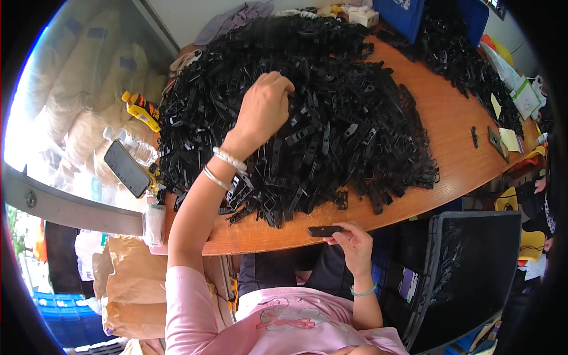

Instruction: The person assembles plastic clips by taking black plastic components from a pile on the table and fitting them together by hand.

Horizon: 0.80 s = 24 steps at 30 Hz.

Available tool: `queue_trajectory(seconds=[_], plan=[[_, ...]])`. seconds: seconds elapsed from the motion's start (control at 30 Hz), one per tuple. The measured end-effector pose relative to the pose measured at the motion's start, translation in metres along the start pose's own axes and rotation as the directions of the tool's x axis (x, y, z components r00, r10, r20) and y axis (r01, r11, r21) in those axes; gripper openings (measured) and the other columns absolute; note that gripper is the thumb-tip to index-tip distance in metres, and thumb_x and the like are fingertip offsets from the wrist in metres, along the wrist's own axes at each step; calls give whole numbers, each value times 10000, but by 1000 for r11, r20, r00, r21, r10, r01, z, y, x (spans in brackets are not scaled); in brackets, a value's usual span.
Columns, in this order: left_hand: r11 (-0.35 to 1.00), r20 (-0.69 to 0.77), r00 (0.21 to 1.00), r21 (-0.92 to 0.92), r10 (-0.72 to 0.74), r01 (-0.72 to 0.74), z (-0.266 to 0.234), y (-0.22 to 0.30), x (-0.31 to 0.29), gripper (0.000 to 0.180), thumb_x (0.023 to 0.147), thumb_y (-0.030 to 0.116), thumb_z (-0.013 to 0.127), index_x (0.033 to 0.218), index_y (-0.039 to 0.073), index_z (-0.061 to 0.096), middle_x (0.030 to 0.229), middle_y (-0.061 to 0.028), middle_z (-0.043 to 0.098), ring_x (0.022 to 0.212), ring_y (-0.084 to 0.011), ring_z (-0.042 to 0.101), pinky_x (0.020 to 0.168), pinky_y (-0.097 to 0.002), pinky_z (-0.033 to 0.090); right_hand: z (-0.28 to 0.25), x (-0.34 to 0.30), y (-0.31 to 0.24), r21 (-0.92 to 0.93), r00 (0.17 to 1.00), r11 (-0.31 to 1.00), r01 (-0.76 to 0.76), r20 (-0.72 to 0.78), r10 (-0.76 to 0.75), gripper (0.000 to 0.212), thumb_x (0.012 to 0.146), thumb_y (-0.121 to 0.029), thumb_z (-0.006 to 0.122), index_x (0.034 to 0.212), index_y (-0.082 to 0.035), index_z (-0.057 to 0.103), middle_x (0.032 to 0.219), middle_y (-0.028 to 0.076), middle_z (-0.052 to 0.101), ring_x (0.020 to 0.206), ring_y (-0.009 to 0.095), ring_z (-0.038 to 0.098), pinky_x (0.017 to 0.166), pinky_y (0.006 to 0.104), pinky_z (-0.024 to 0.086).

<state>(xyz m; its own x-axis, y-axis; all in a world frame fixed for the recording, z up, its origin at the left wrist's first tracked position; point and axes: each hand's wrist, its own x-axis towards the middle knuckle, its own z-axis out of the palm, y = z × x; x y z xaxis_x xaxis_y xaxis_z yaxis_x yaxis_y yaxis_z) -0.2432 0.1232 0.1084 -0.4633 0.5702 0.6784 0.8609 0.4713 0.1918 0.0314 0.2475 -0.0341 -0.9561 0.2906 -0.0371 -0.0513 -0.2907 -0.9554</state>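
One flat black plastic piece sits pinched in your right hand, held level at the near edge of the tabletop, just above your lap. It is a short, matte, rectangular bar. Your left hand is stretched out over the big pile of black plastic clips, its fingers curled shut down into the heap; whether they have closed on a clip cannot be told. That pile holds far too many pieces to count: slim, hard, slotted strips lying tangled in every direction, covering most of the round brown wooden tabletop. A second, smaller heap of the same parts lies at the far right. You wear two bracelets on the left wrist and one pale green band on the right. On the left rim lie one dark phone, one clear plastic bottle and one yellow tool. One dark plastic crate stands to your right.
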Motion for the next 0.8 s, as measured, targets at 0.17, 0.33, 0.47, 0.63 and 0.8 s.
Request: queue_trajectory(seconds=[0.17, 0.33, 0.47, 0.63, 0.8], plan=[[994, -12, 997, 80, -74, 74, 6, -27, 38, 81, 765, 1, 555, 825, -21, 606, 820, -146, 619, 769, -319, 603, 708, -369, 481, -1, 4, 3, -12, 999, 999, -33, -1, 33, 177, 857, 17, 577, 1008, 107, 557, 878, 130, 611, 755, 228, 682, 651, 250, 555], [963, 335, 941, 267, -48, -46, 23, -35, 44, 79, 741, 55, 599, 781, 1, 640, 838, -122, 613, 824, -297, 592, 772, -396, 475, -1, 6, 5, -60, 1000, 998, 3, -13, -4, 182, 856, 4, 585, 1005, 105, 557, 858, 128, 612, 736, 230, 685, 614, 241, 557], [866, 413, 911, 447, 22, -223, 34, -28, 40, 85, 703, 59, 611, 766, 10, 641, 847, -115, 593, 832, -292, 581, 767, -396, 478, 3, 9, 2, -105, 999, 994, 35, -33, -39, 169, 863, 14, 562, 1014, 87, 554, 845, 131, 625, 700, 229, 681, 577, 253, 558], [820, 464, 874, 549, -141, -160, 33, -27, 49, 131, 672, 57, 631, 792, 6, 630, 849, -151, 604, 846, -289, 593, 725, -380, 489, 6, 9, 3, -101, 998, 994, 42, -34, -46, 174, 861, 11, 569, 1017, 85, 554, 847, 127, 617, 694, 227, 680, 571, 255, 558], [900, 345, 938, 413, -16, -137, 6, -24, 29, 285, 688, 33, 636, 966, 2, 583, 857, -164, 593, 800, -307, 587, 701, -400, 482, 5, 5, 3, -103, 998, 994, 44, -44, -49, 174, 858, 12, 569, 1016, 84, 553, 843, 127, 617, 693, 222, 679, 568, 250, 555]])
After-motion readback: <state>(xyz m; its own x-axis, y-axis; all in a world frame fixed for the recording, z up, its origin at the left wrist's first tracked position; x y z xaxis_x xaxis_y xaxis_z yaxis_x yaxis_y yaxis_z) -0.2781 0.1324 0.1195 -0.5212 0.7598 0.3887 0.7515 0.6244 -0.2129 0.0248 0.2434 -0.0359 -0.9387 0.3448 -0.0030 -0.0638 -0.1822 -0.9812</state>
